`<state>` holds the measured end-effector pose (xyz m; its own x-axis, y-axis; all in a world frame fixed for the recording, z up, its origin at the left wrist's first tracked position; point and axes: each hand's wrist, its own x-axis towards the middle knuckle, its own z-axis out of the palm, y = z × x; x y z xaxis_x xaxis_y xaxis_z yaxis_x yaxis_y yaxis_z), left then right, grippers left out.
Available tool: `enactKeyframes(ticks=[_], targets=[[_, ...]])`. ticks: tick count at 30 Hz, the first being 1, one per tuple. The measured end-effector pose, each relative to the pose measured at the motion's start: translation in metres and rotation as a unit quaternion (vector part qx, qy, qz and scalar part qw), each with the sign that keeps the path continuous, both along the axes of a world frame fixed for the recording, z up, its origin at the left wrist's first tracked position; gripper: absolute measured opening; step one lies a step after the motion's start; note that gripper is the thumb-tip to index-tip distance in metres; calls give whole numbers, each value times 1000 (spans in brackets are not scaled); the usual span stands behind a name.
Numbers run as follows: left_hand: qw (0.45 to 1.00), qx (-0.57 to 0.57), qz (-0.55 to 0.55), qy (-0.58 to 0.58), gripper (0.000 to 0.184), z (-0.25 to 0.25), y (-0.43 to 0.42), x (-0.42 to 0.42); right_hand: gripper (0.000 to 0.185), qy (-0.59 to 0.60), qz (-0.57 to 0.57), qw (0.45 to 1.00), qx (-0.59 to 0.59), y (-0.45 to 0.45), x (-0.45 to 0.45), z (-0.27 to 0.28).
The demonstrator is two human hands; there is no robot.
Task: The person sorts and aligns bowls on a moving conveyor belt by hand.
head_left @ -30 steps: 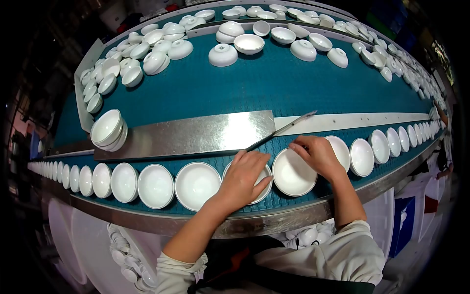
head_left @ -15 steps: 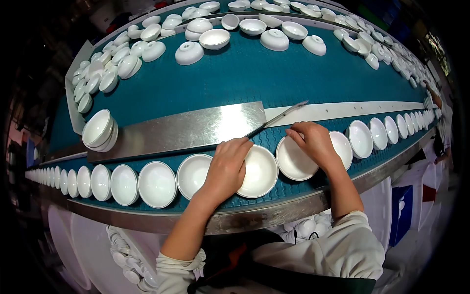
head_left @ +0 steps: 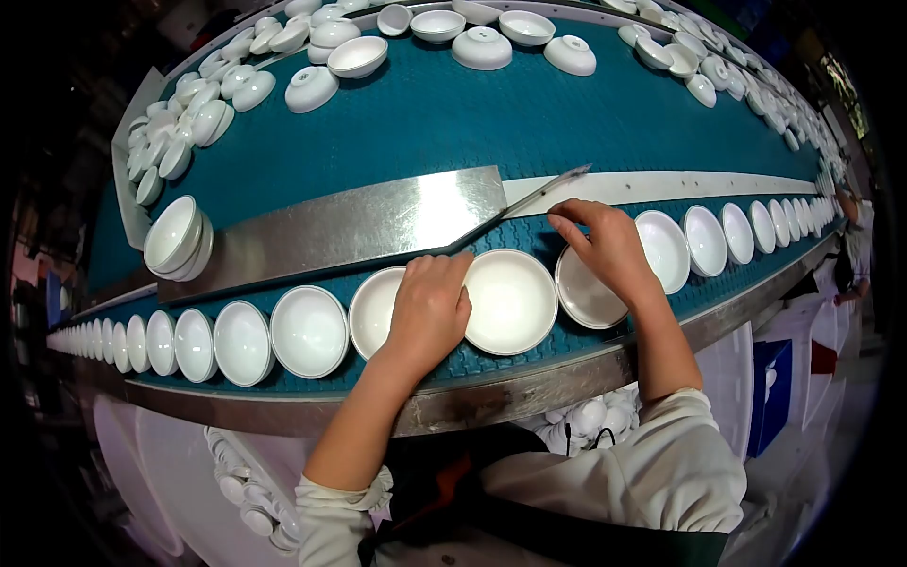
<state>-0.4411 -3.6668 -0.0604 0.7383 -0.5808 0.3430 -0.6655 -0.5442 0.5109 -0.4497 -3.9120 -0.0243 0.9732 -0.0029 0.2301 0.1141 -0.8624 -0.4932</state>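
My left hand lies palm down over the right part of a white bowl. Its fingers point toward the rim of the neighbouring white bowl, with the thumb apart; contact with that rim is unclear. Above another white bowl is my right hand, which covers part of it. The thumb and forefinger of this hand are spread, with nothing visible between them. These bowls stand in a long curved row, openings facing me, on a green belt.
A metal plate and a thin dark bar lie behind the row. Stacked bowls stand at the plate's left end. Many bowls lie on the far belt. A metal edge runs before me.
The row of bowls has moved right past the metal plate. My left hand stays near the plate's end while the middle bowl emerges more from beside it. The whole view has shifted upward.
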Motion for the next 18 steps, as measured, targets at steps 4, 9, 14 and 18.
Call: enactKeyframes(ticks=[4,9,14,18], targets=[[998,-42,21,-38,39,12,-22,-2,24,-2,-9,1000,1,-21,-2,-1],[994,-94,-8,-51,38,15,-53,-7,25,58,3,998,-8,-41,-7,4],[996,-75,-26,-32,40,10,-80,-10,25,99,43,994,0,-63,-11,7],[999,-4,-31,18,40,5,-98,-16,22,-12,30,998,55,-91,-11,-5]])
